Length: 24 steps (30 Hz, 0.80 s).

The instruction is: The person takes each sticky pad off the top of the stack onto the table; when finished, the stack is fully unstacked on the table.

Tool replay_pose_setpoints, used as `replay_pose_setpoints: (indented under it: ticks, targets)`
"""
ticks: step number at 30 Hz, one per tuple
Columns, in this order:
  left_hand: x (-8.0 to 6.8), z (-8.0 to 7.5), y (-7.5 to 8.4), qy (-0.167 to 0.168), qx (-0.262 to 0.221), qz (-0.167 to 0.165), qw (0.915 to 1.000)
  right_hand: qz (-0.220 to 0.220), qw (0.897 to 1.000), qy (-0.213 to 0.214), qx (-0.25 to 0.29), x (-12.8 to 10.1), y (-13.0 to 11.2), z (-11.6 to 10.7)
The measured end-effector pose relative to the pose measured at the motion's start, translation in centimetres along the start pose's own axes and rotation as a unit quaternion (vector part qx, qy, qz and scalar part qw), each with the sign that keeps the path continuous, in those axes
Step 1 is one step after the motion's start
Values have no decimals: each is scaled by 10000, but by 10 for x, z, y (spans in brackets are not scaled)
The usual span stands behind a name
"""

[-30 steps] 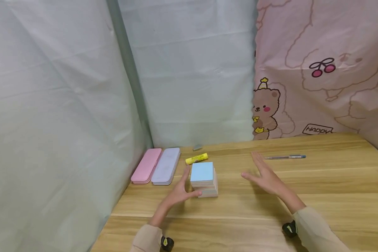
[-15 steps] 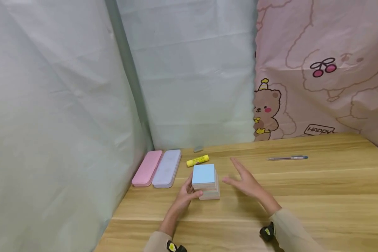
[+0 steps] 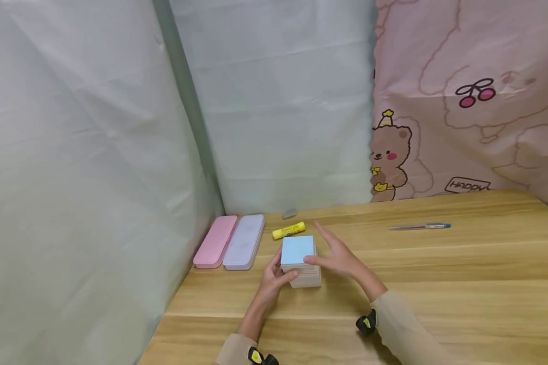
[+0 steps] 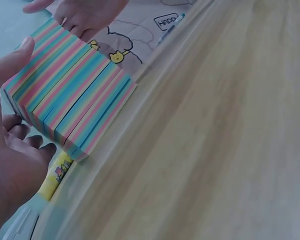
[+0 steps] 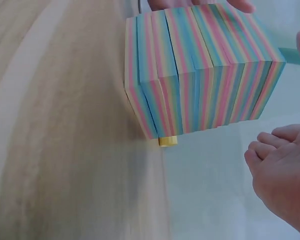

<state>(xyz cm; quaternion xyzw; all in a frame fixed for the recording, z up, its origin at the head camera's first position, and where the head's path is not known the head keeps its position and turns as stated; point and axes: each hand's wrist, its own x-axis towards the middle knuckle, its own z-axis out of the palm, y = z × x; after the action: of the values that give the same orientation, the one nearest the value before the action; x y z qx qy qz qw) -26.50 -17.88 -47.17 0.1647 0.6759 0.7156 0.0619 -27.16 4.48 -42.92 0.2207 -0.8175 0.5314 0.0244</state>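
A tall stack of sticky note pads (image 3: 298, 249) stands on the wooden table, light blue on top. Its sides show pink, yellow and blue stripes in the left wrist view. My left hand (image 3: 270, 281) holds the stack's left side, thumb (image 4: 26, 46) on the near face and fingers curled round toward the far side. At the right, my right hand (image 3: 342, 257) has its fingers stretched out and spread. Its thumb overlaps the stack's right edge in the head view, but in the right wrist view that hand (image 5: 285, 172) is apart from the pads.
Behind the stack lies a yellow glue stick (image 3: 288, 230), with a small grey piece (image 3: 289, 214) farther back. Pink (image 3: 215, 242) and lavender (image 3: 244, 242) flat cases lie left, beside the hanging cloth (image 3: 96, 177). A pen (image 3: 420, 226) lies at the back right.
My right hand has moved left, from near the pen to the stack's right side. My left hand has closed in from the left and taken hold of the stack.
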Motion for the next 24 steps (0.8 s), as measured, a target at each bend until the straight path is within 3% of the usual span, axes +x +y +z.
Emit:
replay_pose_setpoints:
  ticks: [13, 24]
  targets:
    - [1, 2, 0, 389, -190, 249, 9987, -280, 9993, -220, 137, 3, 6, 18]
    - [3, -2, 9, 336, -305, 112, 9989, -413, 9977, 49, 542, 5, 9, 24]
